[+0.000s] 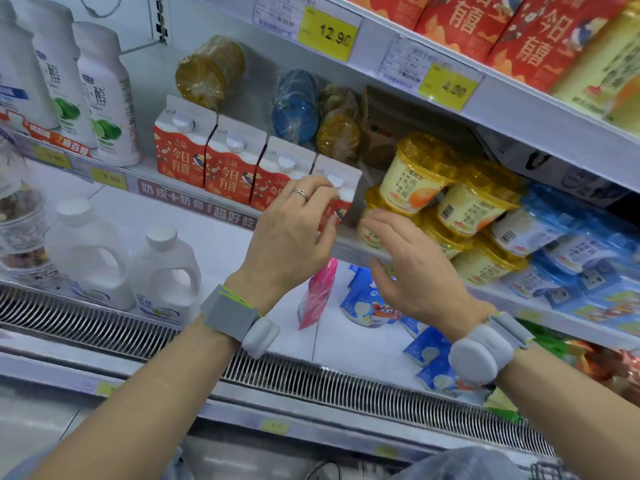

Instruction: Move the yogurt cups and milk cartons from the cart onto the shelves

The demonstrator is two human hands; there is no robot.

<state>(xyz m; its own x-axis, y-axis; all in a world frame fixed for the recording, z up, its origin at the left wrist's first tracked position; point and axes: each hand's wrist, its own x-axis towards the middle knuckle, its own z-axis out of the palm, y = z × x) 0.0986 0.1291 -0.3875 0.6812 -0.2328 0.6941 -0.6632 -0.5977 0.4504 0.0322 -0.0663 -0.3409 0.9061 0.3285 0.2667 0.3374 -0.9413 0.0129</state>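
1. Red-and-white milk cartons stand in a row on the middle shelf (349,242), each with a white screw cap; the rightmost carton (341,199) is at the row's right end, just beside the yogurt cups.
2. The left hand (294,230) has its grip closed on that rightmost carton, fingertips over the top near the cap and thumb against the front face. A ring sits on one finger.
3. Three more cartons (228,161) stand to the left of it, touching side by side.
4. The right hand (408,258) hovers just to the right with its grip spread, fingers apart and holding nothing, near the lowest yellow-lidded yogurt cups (446,199), which lie piled and tilted on the same shelf.
5. Blue-wrapped cup packs (571,244) lie heaped further right.
6. Both wrists wear grey bands (481,351).
7. Below, white handled jugs (128,268) stand on the bottom shelf, with pink and blue pouches (363,299) lying near the hands.
8. Yellow price tags (329,36) sit on the upper shelf edge, under red cartons.
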